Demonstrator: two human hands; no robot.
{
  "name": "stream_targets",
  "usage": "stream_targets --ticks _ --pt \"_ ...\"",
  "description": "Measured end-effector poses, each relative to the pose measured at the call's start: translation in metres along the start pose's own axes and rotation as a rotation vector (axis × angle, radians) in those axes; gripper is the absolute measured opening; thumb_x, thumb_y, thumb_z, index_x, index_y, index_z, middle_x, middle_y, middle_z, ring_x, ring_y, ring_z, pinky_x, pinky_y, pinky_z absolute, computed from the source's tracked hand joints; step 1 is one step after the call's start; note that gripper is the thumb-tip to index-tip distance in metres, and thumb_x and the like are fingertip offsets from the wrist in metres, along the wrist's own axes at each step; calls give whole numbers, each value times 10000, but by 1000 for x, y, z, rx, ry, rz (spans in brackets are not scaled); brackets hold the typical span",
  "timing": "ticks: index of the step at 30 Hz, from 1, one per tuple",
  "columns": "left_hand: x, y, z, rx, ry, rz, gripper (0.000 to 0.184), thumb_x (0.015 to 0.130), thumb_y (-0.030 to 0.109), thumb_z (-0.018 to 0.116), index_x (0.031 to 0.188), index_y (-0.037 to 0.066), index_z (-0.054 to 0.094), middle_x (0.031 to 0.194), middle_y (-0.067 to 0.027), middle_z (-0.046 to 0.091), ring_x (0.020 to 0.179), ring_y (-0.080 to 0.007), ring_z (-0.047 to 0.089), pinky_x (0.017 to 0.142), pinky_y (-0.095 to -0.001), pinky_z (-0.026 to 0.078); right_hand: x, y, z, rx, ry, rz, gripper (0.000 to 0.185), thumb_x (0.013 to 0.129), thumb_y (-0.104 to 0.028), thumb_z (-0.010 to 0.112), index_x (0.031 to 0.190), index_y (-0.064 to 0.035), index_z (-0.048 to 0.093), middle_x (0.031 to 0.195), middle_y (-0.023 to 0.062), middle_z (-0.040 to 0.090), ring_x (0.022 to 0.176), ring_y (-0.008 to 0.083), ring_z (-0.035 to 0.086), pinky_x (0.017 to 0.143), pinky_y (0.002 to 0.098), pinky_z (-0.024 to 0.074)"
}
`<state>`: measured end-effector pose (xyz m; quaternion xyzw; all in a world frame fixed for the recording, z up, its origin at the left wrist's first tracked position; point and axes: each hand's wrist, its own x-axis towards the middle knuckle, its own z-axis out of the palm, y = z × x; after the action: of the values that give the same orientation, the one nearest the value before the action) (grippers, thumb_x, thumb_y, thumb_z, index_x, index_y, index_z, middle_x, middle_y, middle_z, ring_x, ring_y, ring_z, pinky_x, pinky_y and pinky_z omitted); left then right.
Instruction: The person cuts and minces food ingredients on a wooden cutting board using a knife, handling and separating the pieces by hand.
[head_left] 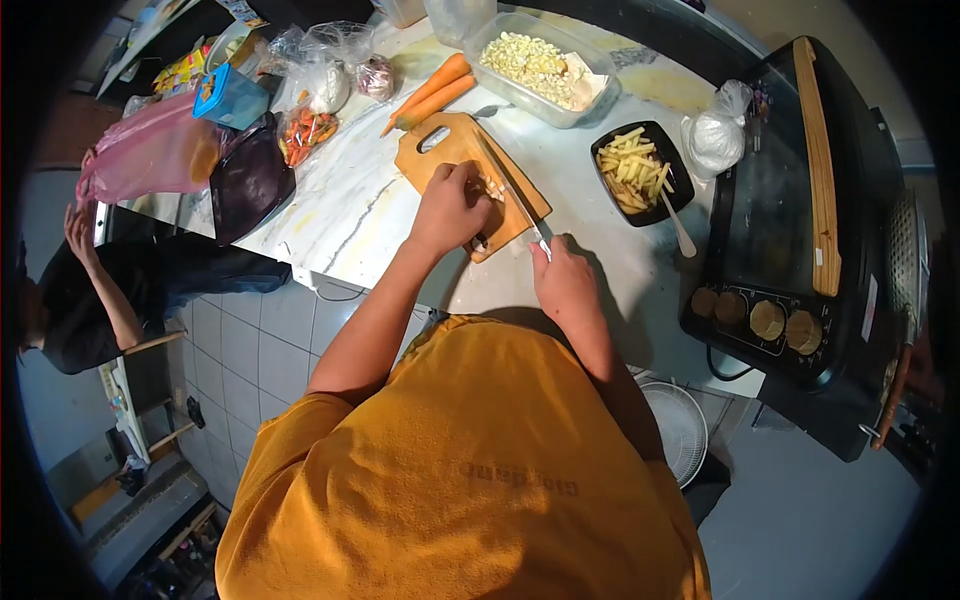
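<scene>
A wooden cutting board [420,165] with a handle slot lies on the marble-look counter in front of me. My right hand [568,283] is closed around the handle of a knife [515,192], whose long blade lies slantwise across the board, tip pointing away. Left of the blade, my left hand [452,208] rests over the board with its fingers curled and pressed together. Small pale cut pieces [494,187] show by its fingertips; what sits under the fingers is hidden. A small dark-and-pale bit [479,243] lies near the board's front edge.
Beyond the board are carrots [440,92] and a plastic tub [545,112] of pale chopped food. Rightward stand a black bowl [682,188] with pale sticks and a spoon, a knotted bag [716,140] and a black oven [765,200]. Bags and another person [95,300] are left.
</scene>
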<state>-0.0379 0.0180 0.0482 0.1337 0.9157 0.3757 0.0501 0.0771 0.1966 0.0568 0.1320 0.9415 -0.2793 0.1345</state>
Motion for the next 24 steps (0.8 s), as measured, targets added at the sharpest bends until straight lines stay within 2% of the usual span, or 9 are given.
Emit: stream_targets --ticks 2,3,6,7,8,10,13,17,24 --pt "-1 5 0 9 -27 15 513 792 195 722 1228 -48 603 1106 -251 604 1002 -395 630 895 -418 529 -2 0 0 4 9 -12 421 1032 -396 461 1056 17 541 843 288 687 847 500 660 777 576 505" --pt "1 2 4 14 -10 28 585 768 270 806 1216 -52 609 1121 -248 592 985 -395 629 887 -414 529 -2 0 -1 17 21 -11 423 1032 -398 459 1058 17 539 842 291 684 845 500 658 781 576 503" --pt "2 6 13 68 20 39 657 731 305 859 1218 -56 607 1113 -241 591 973 -388 630 878 -415 528 -2 1 -2 32 24 8 427 1033 -400 456 1059 18 536 846 295 680 848 500 654 794 575 497" --pt "2 5 18 45 37 30 616 729 285 870 1195 -39 632 1095 -235 595 978 -385 628 866 -419 527 -2 0 -2 36 18 33 429 1033 -400 455 1058 20 536 851 296 679 854 500 652 802 575 494" --pt "3 4 21 47 39 28 616 729 285 870 1195 -39 632 1095 -235 595 978 -385 628 866 -419 527 -3 -2 -3 36 17 30 429 1033 -400 455 1058 20 536 851 296 679 854 500 652 802 575 494" --pt "4 0 25 44 86 57 500 793 294 833 1170 6 674 1060 -182 624 903 -323 668 801 -386 552 -4 -5 -5 52 10 60 429 1033 -400 453 1063 21 536 849 296 678 851 503 649 801 577 491" --pt "6 -5 25 -6 95 32 401 811 265 817 1110 19 711 996 -162 644 867 -313 672 779 -384 551 -2 1 8 56 40 24 424 1033 -395 455 1063 20 538 829 297 675 835 506 648 786 580 493" --pt "8 -6 18 -13 72 31 373 810 249 817 1089 23 718 952 -154 651 850 -303 674 775 -376 549 -4 -7 7 74 30 16 423 1032 -396 458 1062 17 539 818 295 674 819 507 648 777 580 496" --pt "6 4 18 -22 60 14 362 810 243 814 1086 28 721 980 -163 657 869 -314 674 781 -383 551 -7 -2 0 102 75 40 424 1033 -405 459 1053 9 548 833 298 675 834 507 649 783 577 499"
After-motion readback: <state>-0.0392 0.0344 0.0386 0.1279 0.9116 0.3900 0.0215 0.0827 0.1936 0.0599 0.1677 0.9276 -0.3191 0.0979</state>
